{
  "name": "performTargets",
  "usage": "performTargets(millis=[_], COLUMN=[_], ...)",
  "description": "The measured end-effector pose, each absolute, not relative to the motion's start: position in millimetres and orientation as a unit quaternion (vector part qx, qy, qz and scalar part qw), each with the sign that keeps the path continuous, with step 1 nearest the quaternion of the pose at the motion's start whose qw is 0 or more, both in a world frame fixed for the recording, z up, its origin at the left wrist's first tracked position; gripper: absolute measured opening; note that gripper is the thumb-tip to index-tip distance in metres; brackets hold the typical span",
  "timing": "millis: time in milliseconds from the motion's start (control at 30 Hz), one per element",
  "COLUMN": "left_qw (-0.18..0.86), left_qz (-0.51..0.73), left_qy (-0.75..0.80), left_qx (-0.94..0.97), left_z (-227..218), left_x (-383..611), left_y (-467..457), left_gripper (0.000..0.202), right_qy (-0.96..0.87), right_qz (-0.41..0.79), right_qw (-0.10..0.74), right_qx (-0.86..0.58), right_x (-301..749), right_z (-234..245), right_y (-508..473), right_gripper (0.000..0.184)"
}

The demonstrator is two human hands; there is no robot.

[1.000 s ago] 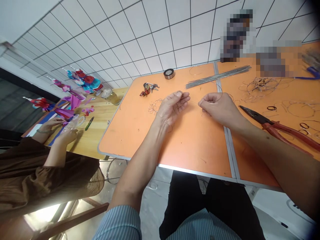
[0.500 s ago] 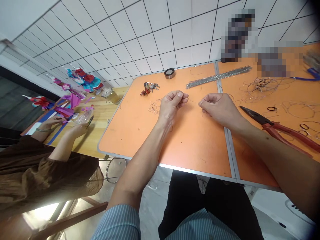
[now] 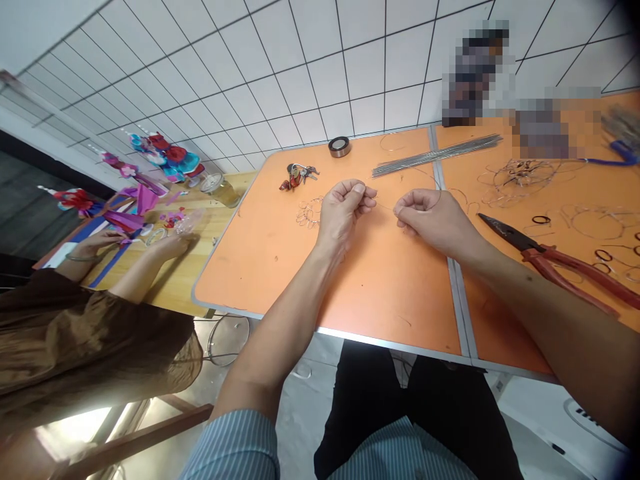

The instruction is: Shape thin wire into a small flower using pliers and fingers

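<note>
Two grips, left hand and right hand, pinch a thin metallic wire strung between them above the flat orange desk, shaping apparently unfinished; one looped copper-toned wire ring beside the left hand looks formed, the straight silvery wire bundle beyond unbent.

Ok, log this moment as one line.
left hand: pinching thin wire | right hand: pinching thin wire | red-handled pliers: lying on orange table | keys: on table
</note>
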State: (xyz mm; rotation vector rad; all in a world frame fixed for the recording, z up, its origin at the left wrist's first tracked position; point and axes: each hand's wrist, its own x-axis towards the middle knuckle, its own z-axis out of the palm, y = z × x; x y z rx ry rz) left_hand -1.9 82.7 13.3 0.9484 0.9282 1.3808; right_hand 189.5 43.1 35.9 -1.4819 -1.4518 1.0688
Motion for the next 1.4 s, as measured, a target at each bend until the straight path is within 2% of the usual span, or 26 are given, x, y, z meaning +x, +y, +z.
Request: performTargets(millis=[300, 533, 767, 967, 1400], left_qw=[0.615, 0.713, 0.752, 0.76, 0.741], left_qz=[0.564, 0.542, 0.531, 0.53, 0.525], left_qy=[0.366, 0.33, 0.3, 0.289, 0.331], left_qx=[0.411, 0.299, 0.248, 0.241, 0.256], left_z=[14, 20, 20, 21, 21], left_x=[3, 2, 0, 2, 3], left_y=[77, 76, 76, 73, 73], left_gripper=[0.022, 0.022, 0.024, 0.032, 0.019], right_qy=[-0.593, -0.597, -0.597, -0.599, -0.599], right_qz=[0.413, 0.389, 0.386, 0.389, 0.386], right_qw=[0.413, 0.419, 0.426, 0.439, 0.435], right_qx=[-0.555, -0.562, -0.559, -0.545, -0.55], right_x=[187, 185, 184, 186, 185], right_z=[31, 39, 43, 39, 41], right_y=[42, 38, 35, 36, 36], right_gripper=[0.014, 0.015, 0.015, 0.012, 0.013])
